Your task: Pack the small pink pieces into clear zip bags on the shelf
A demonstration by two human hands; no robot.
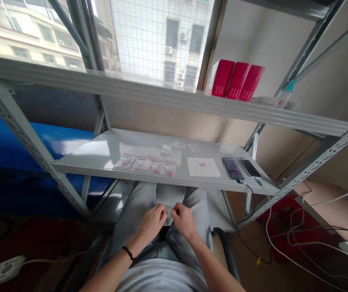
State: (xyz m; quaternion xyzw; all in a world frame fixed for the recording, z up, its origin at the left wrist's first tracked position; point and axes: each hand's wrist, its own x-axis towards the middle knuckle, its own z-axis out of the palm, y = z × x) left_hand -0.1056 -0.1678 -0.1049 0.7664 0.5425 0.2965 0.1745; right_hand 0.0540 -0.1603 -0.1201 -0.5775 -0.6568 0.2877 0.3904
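Observation:
My left hand (154, 220) and my right hand (183, 219) are held close together above my lap, thumbs and fingers pinched. A faint thin thing seems to stretch between the fingertips, too small to name. Beyond the hands, on the shelf's front part, lie several clear zip bags (146, 165) holding small red pieces. To their right a white sheet (196, 169) bears a little cluster of red pieces (203, 164). Further back sit smaller clear bags (178, 144), contents hard to see. Neither hand touches the shelf.
The grey metal shelf (101, 156) spans the front. A blurred-out phone-like device (233, 168) and a black phone (251, 168) lie at its right, with cables hanging down. Three red boxes (237, 81) stand on the upper shelf (149, 89). White cables (271, 219) drape at right.

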